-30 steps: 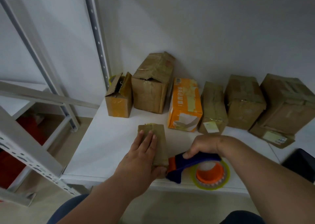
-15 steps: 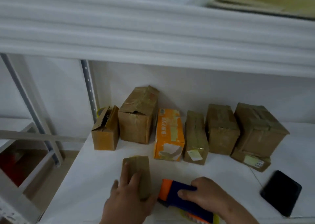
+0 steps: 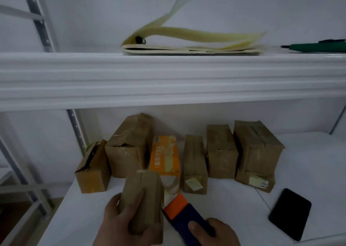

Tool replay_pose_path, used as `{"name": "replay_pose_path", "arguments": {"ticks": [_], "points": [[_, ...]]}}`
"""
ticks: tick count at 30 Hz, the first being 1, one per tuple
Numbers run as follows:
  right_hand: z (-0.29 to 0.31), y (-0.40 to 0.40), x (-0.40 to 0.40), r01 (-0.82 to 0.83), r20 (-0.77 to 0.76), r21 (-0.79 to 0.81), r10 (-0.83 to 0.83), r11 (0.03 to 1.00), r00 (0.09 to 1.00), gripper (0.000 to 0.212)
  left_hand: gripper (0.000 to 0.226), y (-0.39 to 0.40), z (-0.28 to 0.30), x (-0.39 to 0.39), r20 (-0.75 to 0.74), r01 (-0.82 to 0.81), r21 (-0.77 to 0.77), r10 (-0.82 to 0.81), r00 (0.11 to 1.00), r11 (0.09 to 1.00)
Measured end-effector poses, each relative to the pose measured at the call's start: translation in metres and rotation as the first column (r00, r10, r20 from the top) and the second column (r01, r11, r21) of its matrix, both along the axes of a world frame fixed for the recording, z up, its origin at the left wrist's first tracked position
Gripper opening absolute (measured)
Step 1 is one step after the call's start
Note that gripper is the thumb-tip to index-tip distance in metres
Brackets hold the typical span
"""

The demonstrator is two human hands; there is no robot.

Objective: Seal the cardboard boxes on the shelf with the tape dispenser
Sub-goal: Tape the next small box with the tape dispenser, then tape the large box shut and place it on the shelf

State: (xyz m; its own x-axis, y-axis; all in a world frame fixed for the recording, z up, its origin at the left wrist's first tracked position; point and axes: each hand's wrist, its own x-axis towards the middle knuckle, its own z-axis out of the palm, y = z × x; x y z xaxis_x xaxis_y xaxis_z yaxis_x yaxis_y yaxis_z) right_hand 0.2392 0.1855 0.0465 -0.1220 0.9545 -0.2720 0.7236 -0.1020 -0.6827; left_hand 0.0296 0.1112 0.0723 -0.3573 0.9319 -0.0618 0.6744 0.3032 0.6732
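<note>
White painted metal fills most of the view: the lower shelf point(image 3: 309, 161) spreads across the bottom half of the frame, and the ribbed front edge of an upper shelf point(image 3: 168, 77) runs as a broad band across the middle. Behind both stands a plain pale wall, and perforated grey uprights point(image 3: 40, 21) climb the left side of the frame.

Along the back of the lower shelf sits a row of boxes. From left to right: a small box with open flaps point(image 3: 91, 172), a taller dented cardboard box point(image 3: 129, 148), an orange printed box point(image 3: 165, 156), a narrow brown box point(image 3: 194, 165), a taped brown box point(image 3: 221, 152), and a larger taped box point(image 3: 256, 148) resting on a flat labelled box point(image 3: 254, 182). A black phone point(image 3: 290, 214) lies flat at the lower right, well apart from the row.

At the bottom centre, the left hand point(image 3: 123, 225) grips a small brown box point(image 3: 144, 199), thumb on its left side and fingers curled over its top and front; whether the box rests on the shelf or is lifted cannot be told. Just to its right, the right hand point(image 3: 215, 232) is wrapped round the blue handle of the tape dispenser point(image 3: 183, 212), whose orange head touches the small box's right side.

On the upper shelf lie a stack of pale yellow sheets point(image 3: 187, 45), the top ones curling upward, and a green tool point(image 3: 316, 46) at the right edge.
</note>
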Motion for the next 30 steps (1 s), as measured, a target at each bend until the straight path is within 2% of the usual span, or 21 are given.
{"name": "replay_pose_path", "arguments": {"ticks": [2, 3, 5, 8, 11, 17, 20, 22, 24, 27, 30], "points": [[0.003, 0.001, 0.003, 0.090, -0.090, -0.008, -0.090, 0.996, 0.992, 0.062, 0.124, 0.009, 0.015, 0.015, -0.087, 0.038, 0.073, -0.031, 0.996, 0.997], [0.004, 0.003, 0.007, 0.130, -0.133, 0.013, -0.127, 0.991, 0.983, 0.058, 0.112, 0.014, 0.019, 0.022, -0.127, 0.044, 0.109, -0.030, 0.991, 0.993], [0.008, 0.010, 0.016, 0.180, -0.225, 0.076, -0.159, 0.981, 0.961, 0.054, 0.100, 0.029, 0.029, 0.031, -0.115, 0.033, 0.158, -0.014, 0.993, 0.987], [0.021, 0.019, 0.024, 0.239, -0.325, 0.130, -0.186, 0.962, 0.927, 0.045, 0.107, 0.058, 0.034, 0.038, -0.022, 0.049, 0.232, -0.045, 0.999, 0.971], [0.028, 0.035, 0.028, 0.285, -0.386, 0.136, -0.214, 0.949, 0.897, 0.051, 0.104, 0.094, 0.035, 0.048, 0.054, 0.079, 0.244, -0.095, 0.994, 0.967], [0.035, 0.062, 0.033, 0.381, -0.460, 0.117, -0.290, 0.917, 0.839, 0.049, 0.101, 0.174, 0.035, 0.059, -0.022, 0.106, 0.215, -0.104, 0.994, 0.971], [0.034, 0.068, 0.036, 0.417, -0.486, 0.106, -0.319, 0.903, 0.813, 0.051, 0.094, 0.211, 0.028, 0.061, -0.166, 0.121, 0.066, -0.109, 0.980, 0.990], [0.031, 0.071, 0.038, 0.434, -0.501, 0.104, -0.330, 0.895, 0.800, 0.053, 0.082, 0.225, 0.016, 0.058, -0.282, 0.191, -0.071, -0.203, 0.938, 0.979], [0.026, 0.071, 0.040, 0.447, -0.508, 0.110, -0.336, 0.888, 0.793, 0.052, 0.071, 0.225, 0.005, 0.053, -0.325, 0.271, -0.121, -0.296, 0.898, 0.955], [0.023, 0.066, 0.039, 0.465, -0.518, 0.135, -0.338, 0.875, 0.786, 0.048, 0.062, 0.209, -0.002, 0.040, -0.244, 0.291, -0.012, -0.285, 0.927, 0.957], [0.025, 0.061, 0.033, 0.467, -0.533, 0.181, -0.313, 0.866, 0.786, 0.047, 0.058, 0.190, -0.005, 0.022, -0.288, 0.222, 0.102, -0.185, 0.940, 0.970]]}}
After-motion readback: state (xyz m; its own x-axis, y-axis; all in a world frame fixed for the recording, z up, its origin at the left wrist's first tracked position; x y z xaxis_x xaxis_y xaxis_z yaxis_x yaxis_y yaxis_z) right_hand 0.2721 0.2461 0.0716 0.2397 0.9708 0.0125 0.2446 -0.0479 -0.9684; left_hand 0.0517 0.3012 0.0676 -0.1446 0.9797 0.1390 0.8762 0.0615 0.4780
